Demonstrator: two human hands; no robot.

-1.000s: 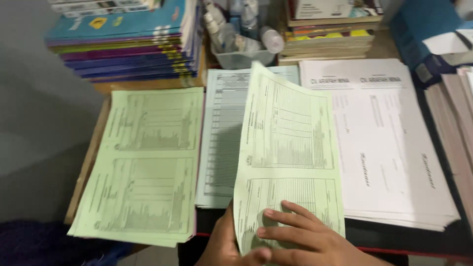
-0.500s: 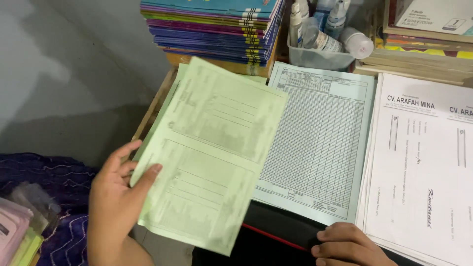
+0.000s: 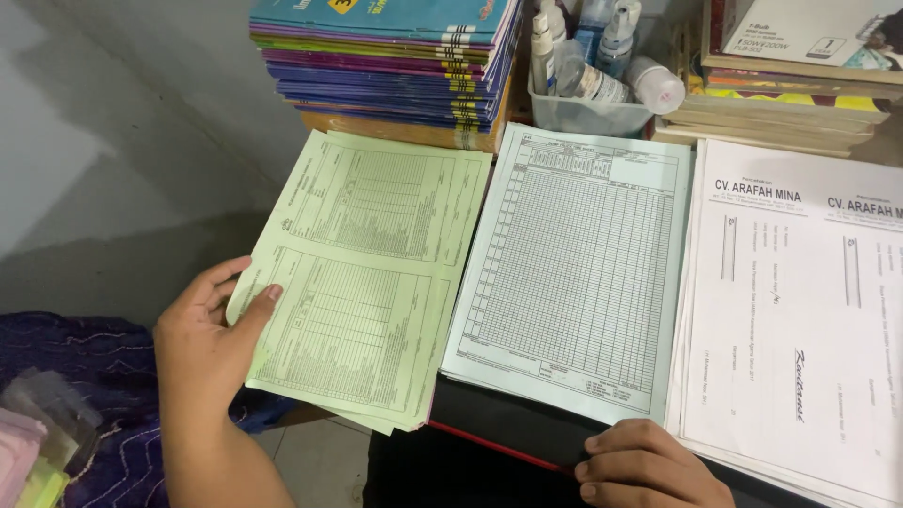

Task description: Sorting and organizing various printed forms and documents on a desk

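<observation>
- Left hand [image 3: 209, 343] sits at about 8 o'clock in the view, thumb pressed on top of the near-left corner of the green form sheet [image 3: 362, 277] and fingers curled under its edge, so the hand pinches the paper lightly rather than gripping hard.
- Green form sheet lies flat on the green stack [image 3: 404, 421] beneath it, edges nearly lined up, with the lower left corner hanging past the table edge.
- Right hand [image 3: 649, 466] rests at about 5 o'clock, fingers curled loosely on the dark table edge [image 3: 513, 437]; it holds nothing and only touches the surface, just below the pale blue stack.
- Pale blue grid forms [image 3: 578, 273] lie at the centre, just beside the green stack at its 3 o'clock, edges touching or nearly so.
- White printed sheets [image 3: 800, 310] lie at 3 o'clock of the blue forms, overlapping their right edge slightly.
- Colourful book pile [image 3: 386, 61] stands at 12 o'clock of the green stack, close behind it.
- Clear plastic tub of small bottles [image 3: 593, 80] sits at 12 o'clock of the blue forms.
- Purple cloth [image 3: 75, 376] shows at 9 o'clock, left of the left hand.
</observation>
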